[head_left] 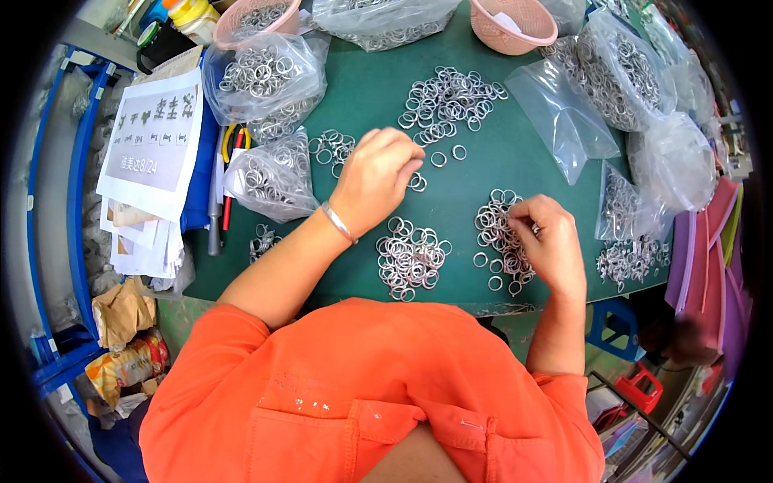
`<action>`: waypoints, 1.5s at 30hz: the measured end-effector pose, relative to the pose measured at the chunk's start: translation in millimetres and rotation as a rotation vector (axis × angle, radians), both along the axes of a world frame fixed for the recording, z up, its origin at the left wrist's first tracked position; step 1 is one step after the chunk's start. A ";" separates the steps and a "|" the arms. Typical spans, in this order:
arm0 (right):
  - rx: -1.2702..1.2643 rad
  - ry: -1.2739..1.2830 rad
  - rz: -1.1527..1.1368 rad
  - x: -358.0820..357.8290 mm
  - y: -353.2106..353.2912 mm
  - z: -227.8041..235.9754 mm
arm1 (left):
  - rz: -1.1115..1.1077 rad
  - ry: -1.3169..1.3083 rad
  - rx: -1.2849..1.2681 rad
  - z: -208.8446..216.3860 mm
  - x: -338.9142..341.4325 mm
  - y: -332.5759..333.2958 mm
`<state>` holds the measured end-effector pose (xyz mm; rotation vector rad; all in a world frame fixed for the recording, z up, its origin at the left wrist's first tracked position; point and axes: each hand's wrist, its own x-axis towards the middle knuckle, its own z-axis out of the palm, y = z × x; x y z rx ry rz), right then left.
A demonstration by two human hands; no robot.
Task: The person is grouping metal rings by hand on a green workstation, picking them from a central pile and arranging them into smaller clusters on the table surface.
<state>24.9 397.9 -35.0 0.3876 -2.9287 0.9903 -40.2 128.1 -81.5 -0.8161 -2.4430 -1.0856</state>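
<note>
Sorting metal rings on a green table

A few small metal rings (417,182) sit pinched at the curled fingertips of the left hand (374,179), mid-table above a loose ring pile (411,258). The right hand (550,241), fingers bent narrow, rests on a second ring heap (499,233). Clear bags of rings (274,173) and two pink baskets (515,24) lie around the green table (378,97).

On the green table (515,173), the left hand (377,179) pinches what may be a few metal rings (417,183) near its middle; the right hand (550,241) fingers a ring pile (498,233) toward the near edge.
</note>
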 end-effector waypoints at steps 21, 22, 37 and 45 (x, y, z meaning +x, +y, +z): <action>-0.352 -0.410 -0.087 -70.7 -52.8 -20.5 | -0.013 -0.866 0.692 10.2 20.2 15.5; -0.456 -0.448 -0.090 -65.8 -51.2 -20.5 | -0.052 -0.983 0.700 8.4 19.4 11.5; -0.740 -0.364 0.039 -25.3 -65.3 -8.4 | -0.177 -1.526 1.130 12.8 29.0 11.8; -0.585 -0.125 0.008 -11.7 -56.0 -8.1 | -0.193 -1.403 0.888 20.8 28.1 15.2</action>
